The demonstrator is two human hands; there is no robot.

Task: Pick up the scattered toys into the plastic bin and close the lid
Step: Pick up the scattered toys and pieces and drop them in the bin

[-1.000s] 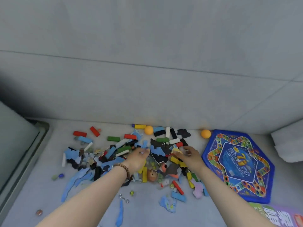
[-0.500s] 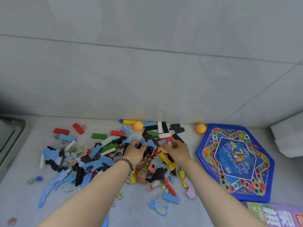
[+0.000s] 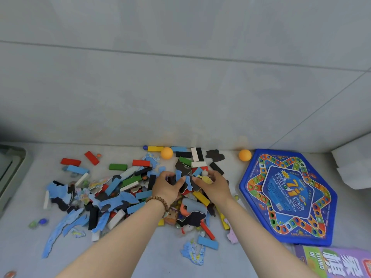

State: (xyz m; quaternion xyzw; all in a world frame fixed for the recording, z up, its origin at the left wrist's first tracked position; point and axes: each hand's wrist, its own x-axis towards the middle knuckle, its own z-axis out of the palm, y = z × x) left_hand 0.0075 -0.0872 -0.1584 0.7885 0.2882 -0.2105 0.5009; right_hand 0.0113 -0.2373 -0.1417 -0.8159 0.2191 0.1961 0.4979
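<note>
Toys (image 3: 120, 189) lie heaped on the floor (image 3: 160, 257) by the wall (image 3: 180, 97), where the left hand (image 3: 166, 187) curls round dark and blue puzzle pieces (image 3: 187, 182) and the right hand (image 3: 215, 187) grips a yellow piece (image 3: 206, 179). Two orange balls (image 3: 166, 153) sit farther off; a blue game board (image 3: 287, 197) lies right. At the left edge shows the plastic bin (image 3: 14, 173), contents hidden.

Hands (image 3: 167, 186) closed together, gripping toys (image 3: 188, 182)

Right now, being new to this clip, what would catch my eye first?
A sprawling heap of coloured wooden blocks and blue puzzle pieces covers the grey floor. The left hand and right hand grip pieces at its middle; a blue hexagonal game board lies to their right.
</note>
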